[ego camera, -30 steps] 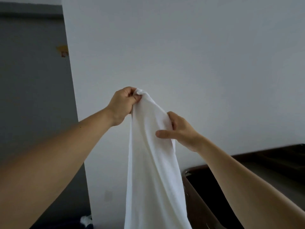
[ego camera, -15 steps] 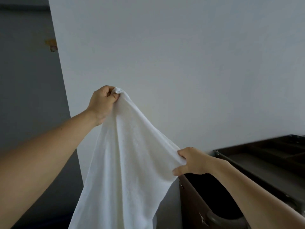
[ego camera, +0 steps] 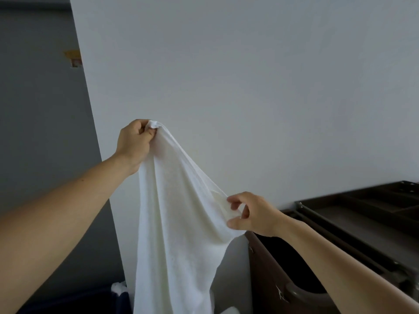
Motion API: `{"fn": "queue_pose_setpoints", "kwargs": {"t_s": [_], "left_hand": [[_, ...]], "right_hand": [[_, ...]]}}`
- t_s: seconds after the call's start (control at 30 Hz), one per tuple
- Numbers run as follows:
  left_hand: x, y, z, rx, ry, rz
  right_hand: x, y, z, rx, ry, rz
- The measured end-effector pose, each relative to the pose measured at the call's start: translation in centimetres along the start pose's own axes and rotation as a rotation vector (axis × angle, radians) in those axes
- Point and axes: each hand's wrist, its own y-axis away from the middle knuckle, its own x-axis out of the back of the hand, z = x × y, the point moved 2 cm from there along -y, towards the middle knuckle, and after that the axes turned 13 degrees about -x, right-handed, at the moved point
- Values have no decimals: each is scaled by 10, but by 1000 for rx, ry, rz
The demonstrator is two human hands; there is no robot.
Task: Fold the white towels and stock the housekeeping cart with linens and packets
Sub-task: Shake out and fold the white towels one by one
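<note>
Left grip (ego camera: 136,143) clenches bunched towel (ego camera: 176,223) corner; right grip (ego camera: 254,214) pinches its limp edge

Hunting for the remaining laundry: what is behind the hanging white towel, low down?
Past the white towel, a white cloth lump shows at its lower left over something dark blue, before the pale wall. Anything behind the towel is hidden.

Soft matt white cloth towel (ego camera: 176,223); dark, smooth-finished cart (ego camera: 362,223).
</note>
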Motion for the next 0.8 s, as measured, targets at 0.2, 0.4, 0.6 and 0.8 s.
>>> {"fn": "queue_pose_setpoints", "kwargs": {"t_s": [0.2, 0.4, 0.6, 0.8], "left_hand": [[5, 14, -7, 3, -10, -28], [16, 20, -9, 9, -15, -55], [34, 27, -22, 24, -97, -24], [74, 33, -57, 118, -317, 79]], "right_hand": [[0, -4, -7, -74, 279, -112], [-4, 3, -14, 70, 566, -118], [-4, 10, -16, 66, 376, -291], [35, 23, -19, 275, 149, 212]]}}
